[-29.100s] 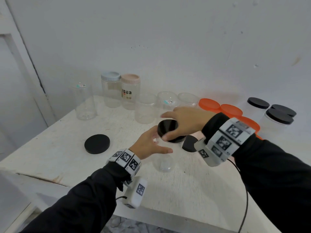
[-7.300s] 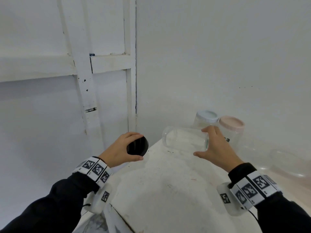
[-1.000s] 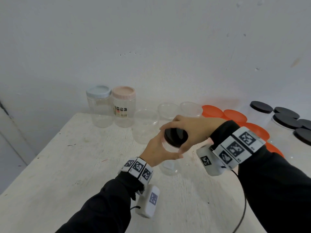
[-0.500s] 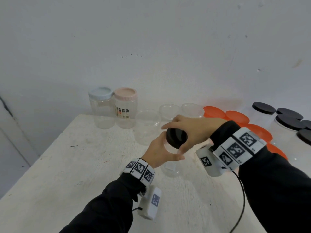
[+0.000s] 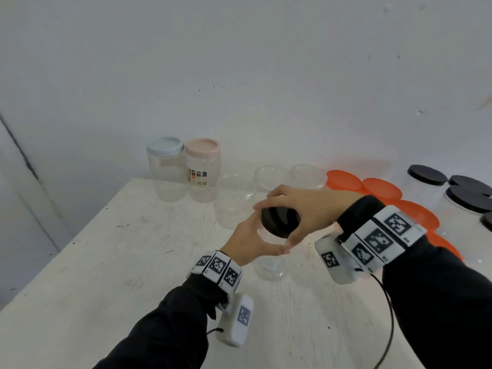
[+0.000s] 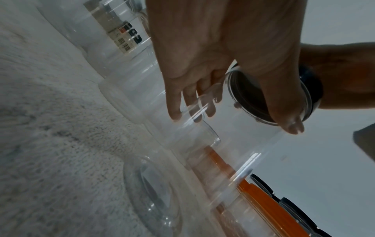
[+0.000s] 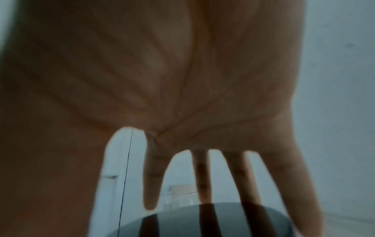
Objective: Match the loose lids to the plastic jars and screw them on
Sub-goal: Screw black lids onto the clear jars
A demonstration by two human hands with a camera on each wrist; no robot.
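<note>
Over rough white table [image 5: 106,262], left hand [image 5: 247,243] grips clear jar [image 5: 269,267]; right hand [image 5: 306,209] clasps round black lid [image 5: 279,222].

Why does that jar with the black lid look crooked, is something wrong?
Nothing is broken or spilled. The clear jar leans only because the left hand holds it tilted above the table while the right hand grips its black lid.

Open jars [image 5: 234,201] crowd behind; table [image 5: 106,262] left bare.
</note>
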